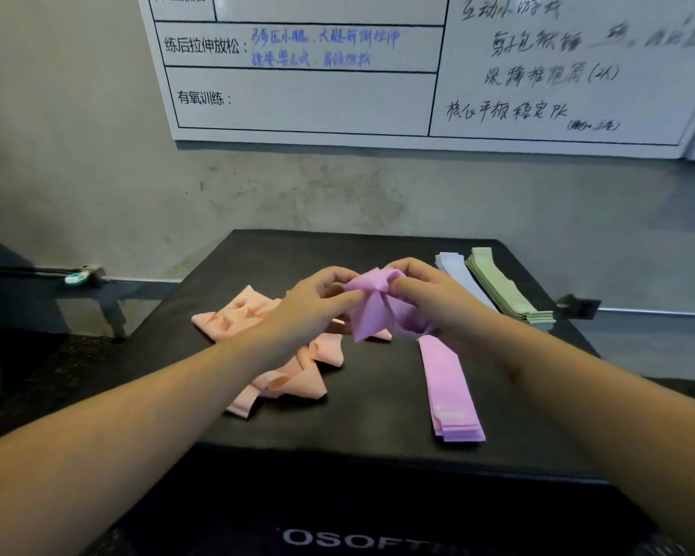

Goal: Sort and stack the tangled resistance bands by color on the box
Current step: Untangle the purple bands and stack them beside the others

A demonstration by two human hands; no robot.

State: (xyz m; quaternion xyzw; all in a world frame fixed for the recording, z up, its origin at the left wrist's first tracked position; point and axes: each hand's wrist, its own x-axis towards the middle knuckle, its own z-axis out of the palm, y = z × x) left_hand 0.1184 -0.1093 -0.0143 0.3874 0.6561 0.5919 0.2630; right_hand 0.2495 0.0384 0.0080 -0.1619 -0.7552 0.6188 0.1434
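Resistance bands, four colours, on black box (370, 399). Purple band (374, 311) knotted, raised just above box centre, pinched from both sides: left hand (318, 298) at 9 o'clock of knot, right hand (426, 294) at 3 o'clock, fingers of each curled tight on fabric.

Step in hand, as judged: freeing the knotted purple band.
- Hold one fold fixed with left hand; draw the crossing loop out through the knot with right hand.
- Pull along the band's length, not across; sideways tugs likely to tighten the knot.
- Keep the loose tail clear of the pink pile below.
- Once free, flatten, fold, lay squarely on the purple stack (452, 399), edges flush.

Appearance and position:
- Purple band: soft flat woven fabric, bunched at the knot, one tail drooping toward 6 o'clock.
- Purple stack: several flat bands, aligned, at 5 o'clock of the knot, near the front edge.
- Pink bands (281, 379): tangled heap with twisted loops, at 8 o'clock, partly under the left forearm; not yet sorted.
- Pale blue stack (458, 270) and green stack (506, 286): flat, side by side, at 2 o'clock near the right rear corner.

Roughly half done by this layout.
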